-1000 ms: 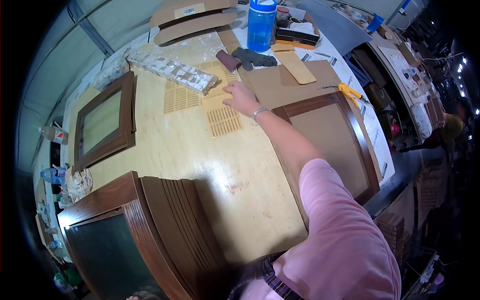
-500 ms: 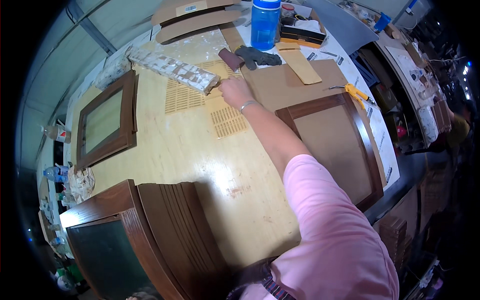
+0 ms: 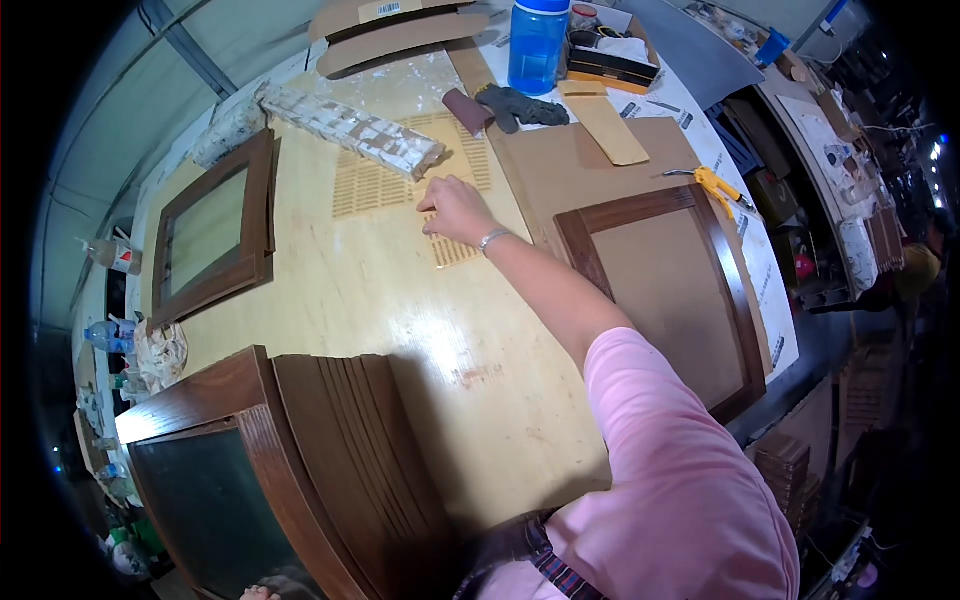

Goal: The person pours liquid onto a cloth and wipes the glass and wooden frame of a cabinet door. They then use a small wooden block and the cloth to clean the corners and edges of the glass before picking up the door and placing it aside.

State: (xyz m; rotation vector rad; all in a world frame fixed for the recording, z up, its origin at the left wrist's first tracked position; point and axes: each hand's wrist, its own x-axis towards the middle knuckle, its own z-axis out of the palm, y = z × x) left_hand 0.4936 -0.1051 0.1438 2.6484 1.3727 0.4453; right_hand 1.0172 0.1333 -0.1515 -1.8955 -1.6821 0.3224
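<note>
I observe the left hand (image 3: 262,592), grip state hidden, at the glazed frame (image 3: 205,500) by the near-left corner of the tabletop (image 3: 500,330), and label sheets (image 3: 372,188) toward the far edge, partly beneath the right hand (image 3: 460,210), whose grip, spread or pinching, I cannot determine.
</note>
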